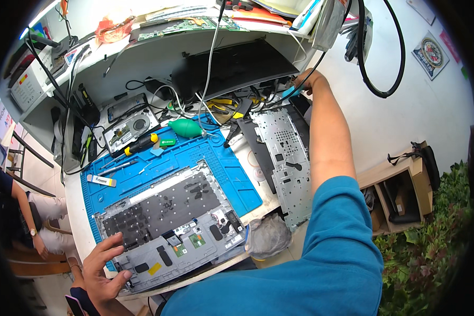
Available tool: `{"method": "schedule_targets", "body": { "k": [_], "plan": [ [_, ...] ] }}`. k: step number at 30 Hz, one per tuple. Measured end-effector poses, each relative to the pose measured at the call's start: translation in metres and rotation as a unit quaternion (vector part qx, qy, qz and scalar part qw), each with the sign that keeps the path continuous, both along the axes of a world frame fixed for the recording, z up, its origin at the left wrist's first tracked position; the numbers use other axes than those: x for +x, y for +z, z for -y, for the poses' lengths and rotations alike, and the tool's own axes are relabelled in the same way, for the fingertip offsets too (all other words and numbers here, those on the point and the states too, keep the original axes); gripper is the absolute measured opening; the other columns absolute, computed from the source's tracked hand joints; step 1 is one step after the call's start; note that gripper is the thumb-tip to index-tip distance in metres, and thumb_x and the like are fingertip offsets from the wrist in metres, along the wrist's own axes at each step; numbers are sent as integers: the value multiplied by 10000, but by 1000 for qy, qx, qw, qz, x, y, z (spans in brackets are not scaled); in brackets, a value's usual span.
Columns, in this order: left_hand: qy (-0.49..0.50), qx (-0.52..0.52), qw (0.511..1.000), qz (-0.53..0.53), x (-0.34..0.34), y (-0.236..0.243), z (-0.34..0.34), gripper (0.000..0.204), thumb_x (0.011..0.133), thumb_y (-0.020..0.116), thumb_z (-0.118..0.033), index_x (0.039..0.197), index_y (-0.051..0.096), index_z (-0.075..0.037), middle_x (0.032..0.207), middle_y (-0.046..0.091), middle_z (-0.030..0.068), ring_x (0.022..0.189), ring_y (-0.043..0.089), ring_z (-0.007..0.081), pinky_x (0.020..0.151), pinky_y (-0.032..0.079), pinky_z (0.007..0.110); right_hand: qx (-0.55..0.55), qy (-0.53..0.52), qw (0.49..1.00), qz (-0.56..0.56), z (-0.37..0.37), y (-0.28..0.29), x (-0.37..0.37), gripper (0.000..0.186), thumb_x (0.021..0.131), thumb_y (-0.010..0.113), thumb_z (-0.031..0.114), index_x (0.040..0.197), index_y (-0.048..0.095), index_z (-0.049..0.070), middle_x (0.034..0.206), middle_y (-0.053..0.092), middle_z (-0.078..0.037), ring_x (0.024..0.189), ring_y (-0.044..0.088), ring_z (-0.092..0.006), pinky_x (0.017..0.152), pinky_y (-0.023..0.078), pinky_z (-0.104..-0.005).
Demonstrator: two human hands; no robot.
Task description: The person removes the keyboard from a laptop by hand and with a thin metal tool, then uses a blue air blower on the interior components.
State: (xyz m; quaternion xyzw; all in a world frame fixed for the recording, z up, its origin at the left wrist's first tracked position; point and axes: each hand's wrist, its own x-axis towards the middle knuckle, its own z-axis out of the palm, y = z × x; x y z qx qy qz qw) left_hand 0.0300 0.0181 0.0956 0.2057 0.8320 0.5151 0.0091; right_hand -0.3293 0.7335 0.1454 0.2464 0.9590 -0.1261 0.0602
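A grey laptop top case [195,258], its inner side facing up, lies on the near part of a blue repair mat [231,174]. My left hand [102,271] is at the case's near left corner, fingers apart, thumb at its edge. My right arm stretches to the far right of the bench. There my right hand [313,80] has its fingers bent down beside a light blue item [292,91]; what they hold, if anything, is hidden. Below that hand, a perforated silver metal plate [284,163] lies over a dark panel [258,150].
On the mat are a green air blower [185,128], a yellow-black screwdriver [141,143] and a small white tube [101,180]. A dark screen [237,68] leans at the back. Cables hang overhead. A grey bag [268,236] hangs at the near edge. Another person [29,210] sits at left.
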Motion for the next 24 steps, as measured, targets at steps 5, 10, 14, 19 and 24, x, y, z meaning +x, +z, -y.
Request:
{"method": "schedule_targets", "body": {
  "k": [5, 10, 14, 19, 24],
  "plan": [
    [-1, -5, 1000, 6, -1, 0, 3, 514, 783, 869, -202, 1227, 741, 23, 1375, 696, 271, 1258, 697, 372, 1096, 518, 446, -72, -107, 990, -47, 6, 24, 15, 257, 864, 852, 189, 1023, 809, -8, 925, 796, -162, 733, 770, -290, 658, 629, -468],
    [-12, 1, 1000, 2, -9, -1, 4, 519, 800, 870, -210, 1247, 732, 17, 1399, 683, 267, 1259, 694, 366, 1102, 512, 445, -104, -99, 974, -173, 5, 44, 61, 288, 840, 870, 186, 987, 788, -48, 891, 788, -164, 698, 771, -232, 602, 658, -386],
    [-19, 3, 1000, -15, -15, 4, 3, 509, 814, 863, -206, 1255, 729, 9, 1407, 681, 256, 1265, 688, 359, 1108, 504, 439, -109, -39, 963, -243, 24, 59, 118, 295, 781, 871, 169, 916, 759, -68, 807, 761, -134, 674, 758, -212, 586, 657, -348],
    [-33, -1, 998, -54, -24, 16, -4, 493, 816, 857, -173, 1260, 731, 1, 1387, 696, 243, 1275, 682, 362, 1116, 496, 438, -162, 29, 941, -294, 53, 72, 197, 338, 774, 876, 218, 925, 756, -60, 726, 722, -118, 602, 710, -165, 550, 590, -294],
    [-86, -52, 988, -119, -37, 47, -23, 488, 808, 852, -133, 1265, 735, -11, 1348, 725, 223, 1257, 703, 377, 1099, 519, 431, -236, 156, 910, -303, 150, 92, 247, 319, 852, 885, 231, 953, 746, -38, 702, 711, -79, 561, 655, -108, 509, 493, -240]
  ]
}}
